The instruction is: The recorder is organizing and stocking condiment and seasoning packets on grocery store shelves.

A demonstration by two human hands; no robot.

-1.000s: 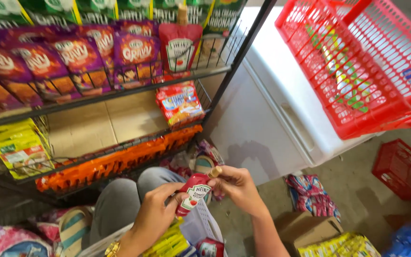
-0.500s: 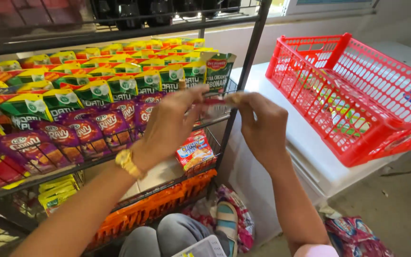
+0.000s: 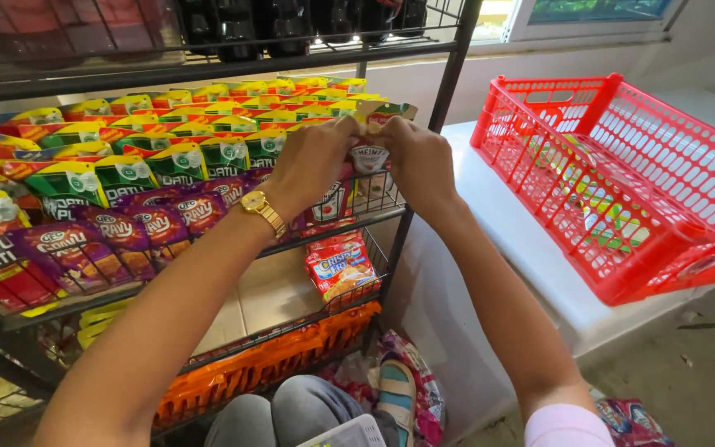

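Both my hands hold one small red sauce pouch (image 3: 369, 157) up at the right end of a wire shelf (image 3: 208, 273). My left hand (image 3: 312, 161), with a gold watch on the wrist, grips the pouch's left side. My right hand (image 3: 419, 161) grips its right side. Another red pouch (image 3: 328, 203) stands on the shelf just below my hands. To the left, rows of purple, green and yellow sachets (image 3: 117, 199) fill the same shelf.
A red plastic basket (image 3: 622, 178) rests tilted on a white surface (image 3: 531, 248) at the right. A red snack pack (image 3: 341, 265) lies on the lower shelf, with orange packets (image 3: 266, 364) at its front edge. My knees and a sandal (image 3: 395, 393) show at the bottom.
My hands rose from my lap to the shelf with the red pouch. My view lifted from the floor to the shelves. Since half a second ago the hands moved slightly right.
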